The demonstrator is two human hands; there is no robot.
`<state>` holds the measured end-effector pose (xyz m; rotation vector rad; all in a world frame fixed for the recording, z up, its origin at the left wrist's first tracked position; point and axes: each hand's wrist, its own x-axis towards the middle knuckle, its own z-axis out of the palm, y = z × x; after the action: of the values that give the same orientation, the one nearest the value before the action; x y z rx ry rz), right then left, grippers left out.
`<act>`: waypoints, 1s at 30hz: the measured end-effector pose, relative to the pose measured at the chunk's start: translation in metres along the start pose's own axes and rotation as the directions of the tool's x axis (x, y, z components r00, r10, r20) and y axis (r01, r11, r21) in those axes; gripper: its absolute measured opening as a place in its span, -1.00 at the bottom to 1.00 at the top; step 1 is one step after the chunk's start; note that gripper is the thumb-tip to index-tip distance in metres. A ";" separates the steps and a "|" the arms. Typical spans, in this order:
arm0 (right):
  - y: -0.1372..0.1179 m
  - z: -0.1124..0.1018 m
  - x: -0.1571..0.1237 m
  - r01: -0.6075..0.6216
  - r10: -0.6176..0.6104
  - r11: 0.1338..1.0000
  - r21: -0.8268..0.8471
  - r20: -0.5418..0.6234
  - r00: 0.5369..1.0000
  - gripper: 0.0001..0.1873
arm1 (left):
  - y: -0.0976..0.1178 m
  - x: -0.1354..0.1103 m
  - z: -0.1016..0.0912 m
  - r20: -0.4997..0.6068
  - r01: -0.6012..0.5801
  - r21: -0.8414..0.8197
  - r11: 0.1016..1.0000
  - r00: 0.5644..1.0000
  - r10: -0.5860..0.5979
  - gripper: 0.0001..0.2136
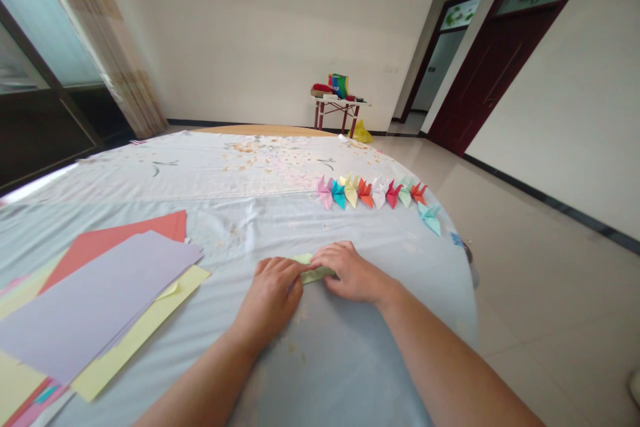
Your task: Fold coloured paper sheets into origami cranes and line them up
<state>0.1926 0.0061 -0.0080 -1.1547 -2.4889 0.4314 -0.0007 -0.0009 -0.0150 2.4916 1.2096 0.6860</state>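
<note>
A small folded piece of light green paper (316, 274) lies on the tablecloth in front of me, partly covered by both hands. My left hand (274, 293) presses on its left end, fingers together. From the right, my right hand (350, 271) grips the other end, its fingers curled over the paper. The fingertips of both hands nearly meet above it. How the paper is folded underneath cannot be made out.
A row of several folded paper cranes (379, 193) stands at the right rear, with a light blue crane (430, 218) near the table's edge. Large coloured sheets (100, 300) are piled at left. Beyond the round table (210, 173), a small side table (340, 104) stands by the wall.
</note>
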 end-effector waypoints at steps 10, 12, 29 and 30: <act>0.007 0.002 0.002 -0.034 0.035 0.999 0.018 -0.063 0.997 -0.82 | -0.013 0.001 0.006 -0.008 0.054 -0.045 0.998 0.998 -0.055 -0.84; 0.009 0.003 0.004 -0.042 0.044 0.999 0.031 -0.079 0.996 -0.84 | -0.013 0.001 0.005 -0.013 0.054 -0.027 0.998 0.998 -0.054 -0.83; 0.007 0.003 0.002 -0.090 0.092 0.995 0.031 -0.078 0.993 -0.81 | -0.001 0.004 0.000 0.085 -0.013 0.069 0.998 0.996 0.007 -0.74; 0.008 0.004 0.003 -0.092 0.094 0.995 0.029 -0.075 0.993 -0.80 | -0.002 0.004 0.000 0.082 0.000 0.057 0.998 0.997 -0.004 -0.74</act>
<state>0.1946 0.0128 -0.0144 -1.2572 -2.3652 0.4351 0.0003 0.0034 -0.0149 2.5372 1.2180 0.5502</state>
